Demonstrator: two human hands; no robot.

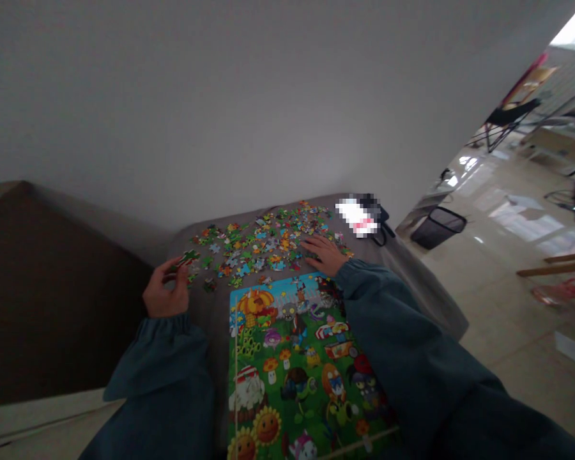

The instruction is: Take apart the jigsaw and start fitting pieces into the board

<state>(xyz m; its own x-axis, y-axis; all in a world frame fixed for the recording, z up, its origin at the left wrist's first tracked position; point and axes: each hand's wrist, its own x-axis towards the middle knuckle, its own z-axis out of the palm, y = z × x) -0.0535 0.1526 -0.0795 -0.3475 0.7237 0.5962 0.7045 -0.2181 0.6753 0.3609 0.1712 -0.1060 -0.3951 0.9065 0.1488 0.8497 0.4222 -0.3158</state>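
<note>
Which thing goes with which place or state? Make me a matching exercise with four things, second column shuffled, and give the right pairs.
Things
1. left hand
2. right hand
3. board
4. bin

Places and states
A. on the floor, off to the right
B. between the sleeves, with the right one overlapping its edge
C. pinching a puzzle piece
D. back upward, fingers at the right part of the loose pieces

Right pairs
1-C; 2-D; 3-B; 4-A
</note>
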